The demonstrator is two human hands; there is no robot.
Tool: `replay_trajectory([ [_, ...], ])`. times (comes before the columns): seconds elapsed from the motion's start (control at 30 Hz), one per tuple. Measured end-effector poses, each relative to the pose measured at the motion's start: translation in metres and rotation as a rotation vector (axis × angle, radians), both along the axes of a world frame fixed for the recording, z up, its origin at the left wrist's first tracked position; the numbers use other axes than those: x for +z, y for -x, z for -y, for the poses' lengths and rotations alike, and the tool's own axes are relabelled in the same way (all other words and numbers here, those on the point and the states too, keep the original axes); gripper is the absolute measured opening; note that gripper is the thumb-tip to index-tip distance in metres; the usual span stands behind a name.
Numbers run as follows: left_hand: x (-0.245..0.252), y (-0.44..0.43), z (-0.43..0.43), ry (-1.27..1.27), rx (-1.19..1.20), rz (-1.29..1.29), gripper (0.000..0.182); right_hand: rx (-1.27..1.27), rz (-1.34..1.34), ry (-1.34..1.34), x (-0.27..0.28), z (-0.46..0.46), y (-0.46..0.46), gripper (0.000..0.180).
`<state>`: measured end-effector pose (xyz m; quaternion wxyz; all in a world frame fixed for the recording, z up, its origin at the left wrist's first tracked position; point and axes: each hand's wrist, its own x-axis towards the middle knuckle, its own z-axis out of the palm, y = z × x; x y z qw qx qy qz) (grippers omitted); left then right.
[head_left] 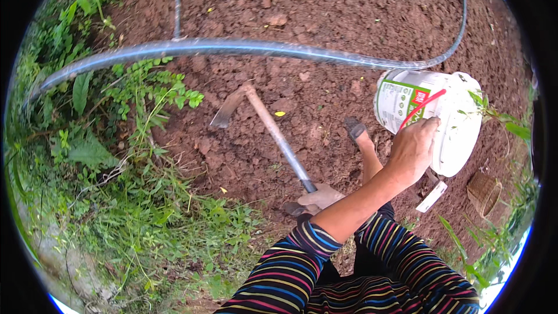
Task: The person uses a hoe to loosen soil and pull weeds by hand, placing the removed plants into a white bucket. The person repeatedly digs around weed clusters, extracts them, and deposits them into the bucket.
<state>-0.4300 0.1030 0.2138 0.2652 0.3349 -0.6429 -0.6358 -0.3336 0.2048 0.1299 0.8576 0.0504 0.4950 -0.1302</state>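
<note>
My left arm reaches across to the right over my right arm. At its end my left hand (412, 148) is closed at the red handle (420, 109) of a white plastic bucket (403, 96). Tilted over, the bucket bears a printed green and white label; its inside is hidden. Partly behind my left forearm, my right hand (324, 196) grips the dark lower end of a hoe's handle (279, 139). The hoe's flat metal blade (224, 115) rests on loose reddish-brown soil, up and left of my hands.
A blue-striped black pipe (244, 46) crosses the soil beyond the hoe and bucket. Weeds (174, 226) grow thickly on the left. A woven basket (484, 194) and a small white rectangular object (431, 197) lie at right. My dark-shod foot (355, 128) stands near the bucket.
</note>
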Motion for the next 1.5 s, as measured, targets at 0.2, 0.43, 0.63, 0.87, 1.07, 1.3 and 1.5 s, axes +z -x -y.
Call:
replay_trajectory([
  [0.2,-0.083,-0.205,-0.008,-0.288,0.877,0.239,0.015,0.490,-0.362,0.327,0.006,0.019,0.016,0.024],
  [0.43,-0.183,-0.404,-0.023,-0.600,1.363,0.587,0.037,0.930,-0.793,1.027,0.020,0.066,0.004,0.012],
  [0.63,-0.232,-0.446,0.017,-1.115,1.585,0.406,0.066,1.330,-0.910,1.092,-0.020,0.134,-0.022,0.018],
  [0.87,-0.249,-0.417,0.020,-1.108,1.569,0.101,0.061,1.347,-1.089,1.042,-0.010,0.104,0.065,0.020],
  [1.07,-0.221,-0.345,0.052,-0.950,1.337,-0.124,0.060,1.366,-1.338,0.987,0.021,0.081,0.142,0.021],
  [1.3,-0.205,-0.208,0.092,-1.114,1.001,-0.496,0.069,1.086,-1.506,0.838,0.052,0.037,0.184,0.012],
  [1.5,-0.208,-0.147,0.056,-0.918,0.802,-0.215,0.052,0.480,-1.419,0.652,0.063,0.018,0.176,0.014],
])
